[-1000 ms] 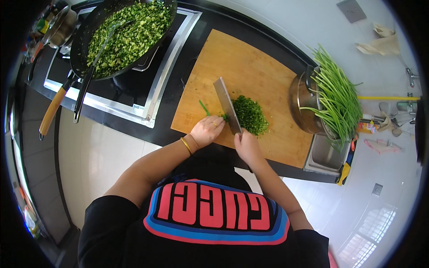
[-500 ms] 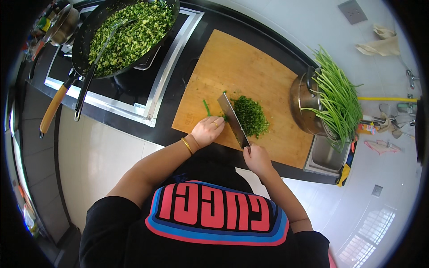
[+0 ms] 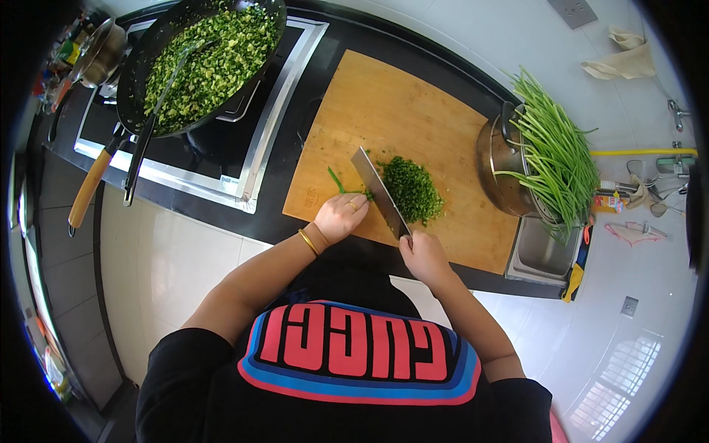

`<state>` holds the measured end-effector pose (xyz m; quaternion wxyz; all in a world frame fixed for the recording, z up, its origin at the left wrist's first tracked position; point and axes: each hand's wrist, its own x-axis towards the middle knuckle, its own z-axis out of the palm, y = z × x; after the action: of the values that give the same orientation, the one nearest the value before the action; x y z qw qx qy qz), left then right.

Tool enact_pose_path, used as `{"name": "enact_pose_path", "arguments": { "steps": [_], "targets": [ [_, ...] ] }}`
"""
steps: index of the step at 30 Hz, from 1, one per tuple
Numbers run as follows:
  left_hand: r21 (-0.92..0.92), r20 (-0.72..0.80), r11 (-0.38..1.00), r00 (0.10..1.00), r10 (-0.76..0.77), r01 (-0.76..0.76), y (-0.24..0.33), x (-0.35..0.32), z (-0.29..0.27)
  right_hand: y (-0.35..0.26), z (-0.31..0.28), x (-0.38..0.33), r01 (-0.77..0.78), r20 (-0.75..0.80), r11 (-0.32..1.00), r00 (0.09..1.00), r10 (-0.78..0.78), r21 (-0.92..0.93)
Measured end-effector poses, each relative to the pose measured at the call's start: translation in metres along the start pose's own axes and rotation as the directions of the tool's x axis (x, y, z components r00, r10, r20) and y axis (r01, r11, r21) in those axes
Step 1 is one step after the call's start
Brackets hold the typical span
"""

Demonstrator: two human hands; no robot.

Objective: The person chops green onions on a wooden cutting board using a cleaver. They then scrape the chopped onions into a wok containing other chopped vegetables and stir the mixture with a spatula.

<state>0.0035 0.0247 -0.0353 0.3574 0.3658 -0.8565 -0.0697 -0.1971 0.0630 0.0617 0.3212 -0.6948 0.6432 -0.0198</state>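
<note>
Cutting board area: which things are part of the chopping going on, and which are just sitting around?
In use: cleaver in right hand, green stalks under left hand, chopped pile, cutting board.

Sitting around: wok of chopped greens, pot of long greens, cloth.

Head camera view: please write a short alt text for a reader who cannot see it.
Seen from above, a person's right hand holds a cleaver beside a pile of chopped greens on a wooden cutting board, while the left hand steadies green stalks. A wok of chopped greens sits on the stove to the left.
</note>
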Motion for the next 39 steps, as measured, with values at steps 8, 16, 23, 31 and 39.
{"name": "enact_pose_path", "arguments": {
  "steps": [8,16,23,31,39],
  "targets": [
    [-0.013,0.006,1.0,1.0,0.028,-0.028,0.0,0.002,-0.001,-0.006,0.021,0.009,-0.052,0.001,0.996,0.999,0.052,-0.07],
    [-0.05,0.104,0.997,0.993,0.06,-0.055,-0.007,0.005,-0.009,0.001,0.015,0.02,0.037,-0.104,0.992,0.994,-0.024,0.124],
    [-0.043,0.051,0.992,0.991,0.121,-0.119,-0.01,0.004,-0.007,0.001,0.006,-0.005,0.007,0.012,1.0,1.0,-0.006,-0.01],
    [-0.098,0.038,0.994,0.998,0.056,-0.052,-0.01,0.002,-0.004,-0.02,0.029,0.018,-0.047,-0.025,0.998,0.999,0.046,-0.04],
    [-0.254,0.142,0.965,0.99,-0.024,0.059,-0.017,0.004,-0.012,0.002,0.027,0.032,0.002,-0.205,0.965,0.977,0.053,0.263]
  ]
}}
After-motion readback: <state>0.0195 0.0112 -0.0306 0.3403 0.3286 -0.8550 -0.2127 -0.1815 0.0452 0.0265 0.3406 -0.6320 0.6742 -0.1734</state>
